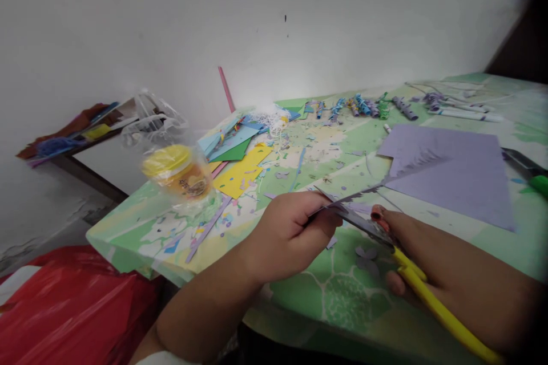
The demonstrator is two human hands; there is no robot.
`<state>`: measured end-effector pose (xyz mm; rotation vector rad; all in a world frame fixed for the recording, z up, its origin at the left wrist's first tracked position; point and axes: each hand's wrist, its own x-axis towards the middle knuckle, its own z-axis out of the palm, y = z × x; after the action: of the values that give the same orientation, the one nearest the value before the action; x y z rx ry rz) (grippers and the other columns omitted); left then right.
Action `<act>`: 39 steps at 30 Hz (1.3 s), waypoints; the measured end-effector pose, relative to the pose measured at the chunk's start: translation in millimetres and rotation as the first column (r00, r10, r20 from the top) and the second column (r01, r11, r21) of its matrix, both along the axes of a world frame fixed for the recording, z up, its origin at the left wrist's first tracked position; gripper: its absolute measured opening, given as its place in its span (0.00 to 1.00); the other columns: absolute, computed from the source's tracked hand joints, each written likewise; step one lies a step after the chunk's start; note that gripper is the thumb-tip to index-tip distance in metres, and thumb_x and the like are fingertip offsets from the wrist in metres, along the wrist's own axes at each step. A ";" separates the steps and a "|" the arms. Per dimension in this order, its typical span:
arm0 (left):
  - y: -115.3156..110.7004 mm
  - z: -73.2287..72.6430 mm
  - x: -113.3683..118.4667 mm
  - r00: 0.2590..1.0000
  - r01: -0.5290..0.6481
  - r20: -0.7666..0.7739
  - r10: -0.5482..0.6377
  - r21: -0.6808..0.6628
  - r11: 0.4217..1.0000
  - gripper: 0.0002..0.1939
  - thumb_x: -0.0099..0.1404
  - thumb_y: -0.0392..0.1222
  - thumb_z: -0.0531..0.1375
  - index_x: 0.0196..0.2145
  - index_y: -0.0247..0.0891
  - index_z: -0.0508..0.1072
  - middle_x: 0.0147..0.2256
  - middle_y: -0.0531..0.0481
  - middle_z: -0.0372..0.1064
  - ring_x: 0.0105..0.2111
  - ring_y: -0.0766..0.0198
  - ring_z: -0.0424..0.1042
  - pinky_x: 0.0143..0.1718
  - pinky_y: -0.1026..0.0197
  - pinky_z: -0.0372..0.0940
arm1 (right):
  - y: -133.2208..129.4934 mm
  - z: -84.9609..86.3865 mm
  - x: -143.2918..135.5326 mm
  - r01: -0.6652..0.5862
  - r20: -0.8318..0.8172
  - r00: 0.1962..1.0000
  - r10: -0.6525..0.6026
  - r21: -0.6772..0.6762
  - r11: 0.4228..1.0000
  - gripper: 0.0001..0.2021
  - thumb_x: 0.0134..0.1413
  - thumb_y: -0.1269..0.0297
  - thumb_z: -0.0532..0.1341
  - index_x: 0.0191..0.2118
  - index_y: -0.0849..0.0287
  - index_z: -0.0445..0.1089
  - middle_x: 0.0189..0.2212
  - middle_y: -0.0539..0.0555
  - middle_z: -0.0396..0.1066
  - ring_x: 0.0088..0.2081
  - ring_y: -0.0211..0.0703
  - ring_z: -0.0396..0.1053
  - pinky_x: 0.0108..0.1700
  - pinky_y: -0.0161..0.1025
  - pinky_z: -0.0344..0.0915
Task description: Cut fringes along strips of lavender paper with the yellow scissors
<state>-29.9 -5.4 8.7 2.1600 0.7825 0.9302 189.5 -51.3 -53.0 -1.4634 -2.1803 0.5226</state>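
My left hand (295,234) is closed, pinching a thin strip of purple paper (359,196) with a fringed edge. In my right hand (413,245) is a pair of scissors with yellow handles (432,302). The scissor blades (362,222) point left and lie against the paper close to my left fingertips. Something reddish shows at a finger of my right hand; I cannot make out what it is. Below the blades, small purple paper scraps (367,256) lie on the cloth.
A purple sheet (462,177) lies right, beside a green-handled cutter or scissors (531,171). Several fringed paper rolls (363,105) line the back. Coloured sheets (244,174), white string (269,117) and a yellow-lidded cup (177,174) stand left. A red bag (81,302) sits below.
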 end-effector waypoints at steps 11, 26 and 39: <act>-2.5 -3.5 -2.0 0.992 0.061 0.120 -0.036 -0.216 0.974 0.10 0.60 0.38 0.56 0.23 0.35 0.69 0.23 0.53 0.65 0.24 0.70 0.62 0.26 0.68 0.58 | 0.0 0.7 -3.4 -0.008 0.093 0.996 0.002 0.070 0.998 0.27 0.50 0.50 0.56 0.53 0.61 0.62 0.49 0.66 0.71 0.47 0.61 0.72 0.44 0.54 0.71; -4.0 -2.0 -1.9 0.997 0.016 0.083 0.004 -0.238 0.971 0.11 0.59 0.40 0.56 0.20 0.35 0.67 0.20 0.54 0.61 0.23 0.70 0.59 0.25 0.66 0.56 | -2.0 2.9 -5.9 0.004 0.101 0.995 -0.005 0.002 1.000 0.23 0.50 0.52 0.55 0.50 0.58 0.61 0.45 0.64 0.74 0.43 0.61 0.73 0.38 0.51 0.72; 9.5 -20.4 -4.3 0.861 0.469 0.481 -0.164 -0.629 0.620 0.19 0.54 0.52 0.65 0.20 0.33 0.67 0.14 0.59 0.51 0.13 0.77 0.49 0.15 0.67 0.42 | 3.6 13.2 -8.1 0.003 0.086 0.996 -0.011 0.094 0.996 0.13 0.50 0.52 0.55 0.38 0.55 0.61 0.31 0.57 0.72 0.31 0.53 0.72 0.31 0.48 0.68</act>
<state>-34.2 4.1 -11.7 1.2770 0.4231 0.6445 181.4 -47.7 -39.8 -1.4685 -2.2333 0.3556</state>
